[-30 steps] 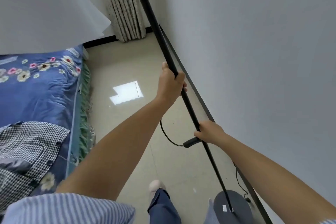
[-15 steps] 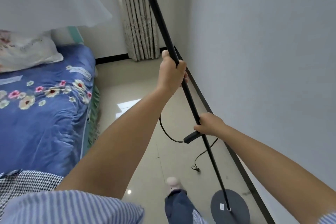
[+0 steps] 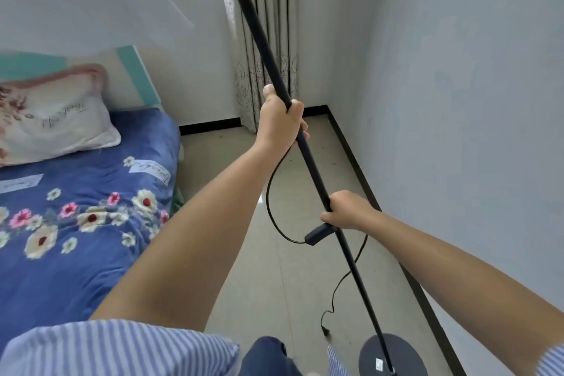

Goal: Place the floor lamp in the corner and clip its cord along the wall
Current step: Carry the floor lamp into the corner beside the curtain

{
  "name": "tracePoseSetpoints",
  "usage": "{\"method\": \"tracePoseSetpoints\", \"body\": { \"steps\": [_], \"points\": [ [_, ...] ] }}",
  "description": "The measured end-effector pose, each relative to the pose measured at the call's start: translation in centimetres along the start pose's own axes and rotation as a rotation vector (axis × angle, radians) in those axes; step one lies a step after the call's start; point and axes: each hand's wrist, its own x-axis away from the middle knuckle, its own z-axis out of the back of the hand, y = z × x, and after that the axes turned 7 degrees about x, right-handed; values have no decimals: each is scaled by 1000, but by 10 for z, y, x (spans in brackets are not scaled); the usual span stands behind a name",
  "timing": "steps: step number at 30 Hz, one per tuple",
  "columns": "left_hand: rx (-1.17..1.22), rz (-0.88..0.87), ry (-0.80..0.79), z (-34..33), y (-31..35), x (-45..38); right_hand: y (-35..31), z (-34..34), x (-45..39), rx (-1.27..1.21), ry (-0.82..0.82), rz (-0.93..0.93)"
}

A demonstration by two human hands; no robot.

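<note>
1. A blue-striped sleeve (image 3: 116,348) is filling the bottom left of the view, and dark blue trousers (image 3: 268,356) are showing beside it.
2. The floor lamp's round dark base (image 3: 393,356) is sitting low at the bottom right, close to the black skirting (image 3: 427,293) of the right wall (image 3: 473,101); whether it is resting on the floor or hanging just above it cannot be told.
3. The lamp's black pole (image 3: 308,156) is leaning up and to the left from the base, running out of the top of the view.
4. The right hand (image 3: 348,210) is reaching in from the right with the forearm extended, its fingers (image 3: 328,218) curling shut around the lower pole, just above the cord's inline switch (image 3: 319,235).
5. The cord (image 3: 270,192) is looping out to the left of the pole, and its other run is trailing down to a plug (image 3: 325,330) near the floor.
6. The left hand (image 3: 280,122) is gripping the pole higher up, arm stretched forward, fingers wrapping fully round it and the thumb lying up along the shaft.
7. A bed (image 3: 91,223) with a blue flowered cover and a pillow (image 3: 55,119) is lying on the left.
8. Farthest off, a patterned curtain (image 3: 268,40) is hanging beside the room's corner (image 3: 328,107).
</note>
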Motion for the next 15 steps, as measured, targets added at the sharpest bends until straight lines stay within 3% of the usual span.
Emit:
{"method": "tracePoseSetpoints", "body": {
  "steps": [15],
  "points": [
    [-37, -46, -135, 39, -43, -378, -45, 145, -332, -65, 49, -118]
  ]
}}
